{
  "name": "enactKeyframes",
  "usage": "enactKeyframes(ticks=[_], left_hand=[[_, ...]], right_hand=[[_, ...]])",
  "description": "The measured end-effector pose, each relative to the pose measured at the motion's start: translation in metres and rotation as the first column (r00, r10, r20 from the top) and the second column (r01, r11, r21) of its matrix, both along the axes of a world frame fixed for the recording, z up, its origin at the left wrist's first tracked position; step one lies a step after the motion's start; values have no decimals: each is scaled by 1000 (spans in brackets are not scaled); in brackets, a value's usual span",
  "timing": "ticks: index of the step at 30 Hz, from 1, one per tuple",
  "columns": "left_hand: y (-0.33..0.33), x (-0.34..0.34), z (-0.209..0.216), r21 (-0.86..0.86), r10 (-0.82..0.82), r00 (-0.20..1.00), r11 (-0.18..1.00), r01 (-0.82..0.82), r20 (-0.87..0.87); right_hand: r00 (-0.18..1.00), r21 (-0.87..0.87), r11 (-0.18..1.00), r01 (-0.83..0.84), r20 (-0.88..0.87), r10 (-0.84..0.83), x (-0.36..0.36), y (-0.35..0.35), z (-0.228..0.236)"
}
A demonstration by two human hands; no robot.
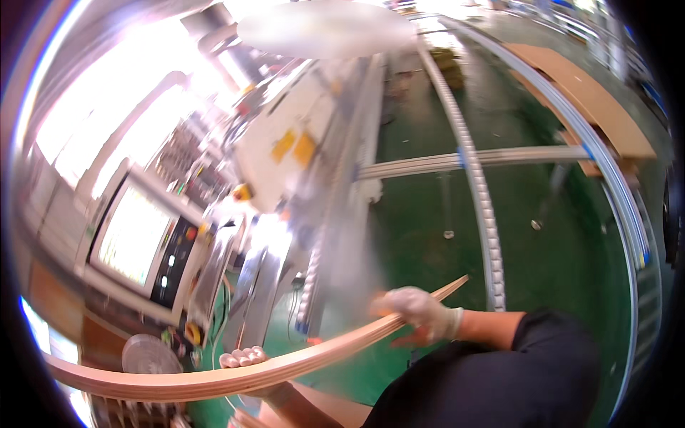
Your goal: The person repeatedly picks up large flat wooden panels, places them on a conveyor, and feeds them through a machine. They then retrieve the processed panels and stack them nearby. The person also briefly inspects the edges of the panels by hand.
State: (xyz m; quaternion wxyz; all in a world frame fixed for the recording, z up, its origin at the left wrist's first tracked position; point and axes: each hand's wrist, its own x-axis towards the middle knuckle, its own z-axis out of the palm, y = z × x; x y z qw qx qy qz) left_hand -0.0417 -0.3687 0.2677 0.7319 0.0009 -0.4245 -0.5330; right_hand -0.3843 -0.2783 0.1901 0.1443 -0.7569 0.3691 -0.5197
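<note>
A long, pale wooden strip with layered edges runs across the lower part of the head view, bowed by the lens. From below, my left hand is closed around it, its white-gloved fingertips curled over the top edge. Closer to the strip's right end, my right hand grips it, with fingers above and below the wood. That hand wears a whitish glove with bare-looking fingertips, slightly blurred. The narrow right tip of the strip sticks out past this hand; its left end runs toward the picture's rim.
Ahead stands a metal roller frame with a crossbar over a green floor. At left is a machine control panel with a screen, beside a white machine bed. Brown boards are stacked at far right.
</note>
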Motion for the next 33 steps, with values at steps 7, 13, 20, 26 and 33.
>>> enactKeyframes(ticks=[7, 13, 20, 26, 33], left_hand=[[2, -147, 73, 6, 181, 953, 982, -188, 245], [28, -232, 103, -334, 328, 609, 936, -109, 722], [23, -189, -51, -218, 251, 148, 953, -211, 956], [19, -195, -75, -659, 640, -160, 739, -141, 751], [-34, -195, -25, -638, 605, -333, 770, 12, 723]], right_hand=[[829, 165, 981, -99, 560, -11, -6, 13, 4], [840, 61, 966, 253, 481, -250, -63, 29, 32], [-283, -308, 937, -166, 925, 254, -126, 62, -15], [-135, 61, 992, 114, 990, -45, -176, 108, -17], [-412, 162, 986, 45, 902, -130, -137, 96, -75]])
